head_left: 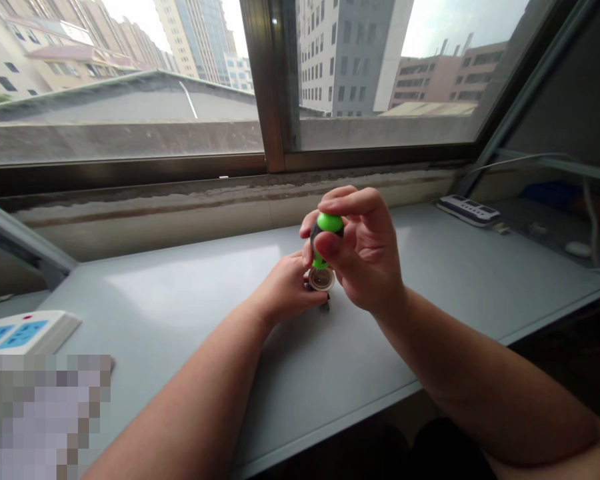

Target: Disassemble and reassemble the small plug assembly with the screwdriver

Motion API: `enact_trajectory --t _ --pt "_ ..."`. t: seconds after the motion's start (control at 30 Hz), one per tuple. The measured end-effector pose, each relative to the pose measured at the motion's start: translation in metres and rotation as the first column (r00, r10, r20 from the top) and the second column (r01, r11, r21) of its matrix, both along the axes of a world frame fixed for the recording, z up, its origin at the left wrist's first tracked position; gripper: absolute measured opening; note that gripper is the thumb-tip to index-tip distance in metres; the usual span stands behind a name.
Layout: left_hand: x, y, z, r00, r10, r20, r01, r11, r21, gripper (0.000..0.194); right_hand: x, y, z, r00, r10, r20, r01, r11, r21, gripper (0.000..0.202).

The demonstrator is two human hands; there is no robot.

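Observation:
My right hand (373,243) is closed around the stubby green and black handle of a screwdriver (330,223), held upright over the table. Just below it, my left hand (285,287) grips a small round lamp holder (322,280) with a pale rim, its opening turned up towards me. The screwdriver's lower end meets or hangs just above that opening; I cannot tell which, as fingers and handle cover the tip. A small dark metallic piece (325,307) shows beneath the lamp holder, beside my left thumb.
The grey-white table (180,320) runs along a window with a dark frame (273,120). A white power strip with blue sockets (30,331) lies at the left, beside a blurred-out object (40,413). Another power strip (469,210) lies at the back right, near a cable (530,158).

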State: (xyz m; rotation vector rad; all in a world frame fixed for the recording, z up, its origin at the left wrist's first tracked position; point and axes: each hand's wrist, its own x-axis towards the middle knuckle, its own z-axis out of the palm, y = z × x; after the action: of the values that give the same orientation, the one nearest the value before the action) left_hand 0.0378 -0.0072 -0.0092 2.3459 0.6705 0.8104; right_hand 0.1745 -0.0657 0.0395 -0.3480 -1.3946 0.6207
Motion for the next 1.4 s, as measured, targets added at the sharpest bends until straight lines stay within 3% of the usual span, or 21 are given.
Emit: enact_trajectory --t 0.13,0.2,0.3,0.37,0.47,0.57,0.63,0.77,0.9,1.0,1.2,1.4 --pt "-0.001 -0.001 0.001 0.999 -0.006 -0.039 0.005 1.0 -0.014 0.023 0.001 -0.004 0.002 0.99 0.133 -0.041 -0.136 0.987 -0.081 0.024" --pt "0.0 0.0 0.001 0.999 -0.024 -0.034 0.024 1.0 -0.008 0.023 0.001 -0.002 0.001 0.992 0.095 -0.08 -0.099 0.994 -0.045 0.021" --pt "0.0 0.001 0.001 0.999 -0.042 -0.019 0.042 0.999 0.012 0.031 0.001 0.004 -0.002 0.996 -0.028 -0.082 0.032 0.998 0.045 0.034" --pt "0.0 0.0 0.002 0.999 -0.039 -0.006 0.039 0.999 0.012 0.034 0.0 0.007 -0.003 0.998 -0.047 -0.038 0.048 0.998 0.034 0.036" --pt "0.0 -0.002 0.002 0.999 -0.014 -0.039 0.014 1.0 -0.007 0.026 0.0 0.005 -0.003 0.997 0.079 0.008 -0.079 0.996 -0.034 0.024" --pt "-0.001 -0.002 0.001 0.998 0.002 -0.069 -0.001 1.0 0.004 0.017 -0.001 0.005 -0.005 0.987 0.152 -0.059 -0.151 0.988 0.02 0.018" --pt "0.0 -0.001 0.001 0.999 -0.012 -0.045 0.013 1.0 0.019 0.02 -0.001 0.007 -0.006 0.992 0.091 -0.088 -0.085 0.994 0.066 0.016" --pt "0.0 0.002 0.001 0.998 -0.058 -0.013 0.058 0.998 0.026 0.034 0.0 0.008 -0.004 0.998 -0.067 -0.021 0.067 0.998 -0.004 0.038" --pt "0.0 0.004 -0.002 0.998 -0.051 -0.045 0.053 0.998 0.034 0.033 0.002 0.005 0.0 0.996 0.084 -0.023 -0.086 0.991 -0.098 0.029" --pt "0.0 0.003 -0.004 0.999 -0.03 -0.033 0.03 0.999 0.022 0.025 0.003 0.004 -0.002 0.987 0.139 -0.08 -0.145 0.985 -0.088 0.026" --pt "0.0 0.002 -0.002 0.999 -0.039 0.007 0.039 0.999 0.011 0.03 0.0 0.007 -0.005 1.0 -0.022 -0.011 0.021 0.998 -0.056 0.042" --pt "0.0 0.002 -0.003 0.999 -0.02 -0.028 0.02 0.999 0.028 0.029 0.001 0.005 -0.002 0.985 0.161 -0.061 -0.165 0.983 -0.082 0.032"
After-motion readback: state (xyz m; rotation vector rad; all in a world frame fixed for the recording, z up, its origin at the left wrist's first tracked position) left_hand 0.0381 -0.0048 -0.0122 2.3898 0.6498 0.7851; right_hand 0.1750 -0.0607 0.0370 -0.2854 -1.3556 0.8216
